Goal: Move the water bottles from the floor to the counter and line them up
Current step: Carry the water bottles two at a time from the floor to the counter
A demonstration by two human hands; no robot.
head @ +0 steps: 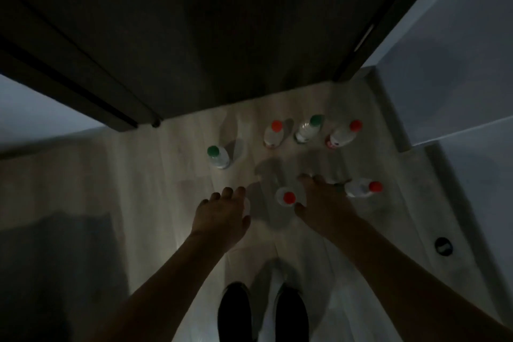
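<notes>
Several clear water bottles stand on the pale wood floor (pixel 155 189) in dim light. A green-capped bottle (pixel 218 157) stands at the left. Along the back are a red-capped bottle (pixel 273 133), a second green-capped bottle (pixel 308 128) and another red-capped bottle (pixel 342 134). My right hand (pixel 324 203) hovers with spread fingers between a near red-capped bottle (pixel 286 196) and a red-capped bottle (pixel 363 187) at the right. My left hand (pixel 222 211) reaches down with loosely bent fingers. A pale shape shows under its thumb side, and I cannot make out what it is.
A dark door (pixel 208 36) rises behind the bottles, with white walls (pixel 458 64) and grey baseboards (pixel 388 114) at the right. My black shoes (pixel 263 311) are at the bottom. A round dark disc (pixel 443 246) lies on the floor at the right, and a dark patch (pixel 55 258) at the left.
</notes>
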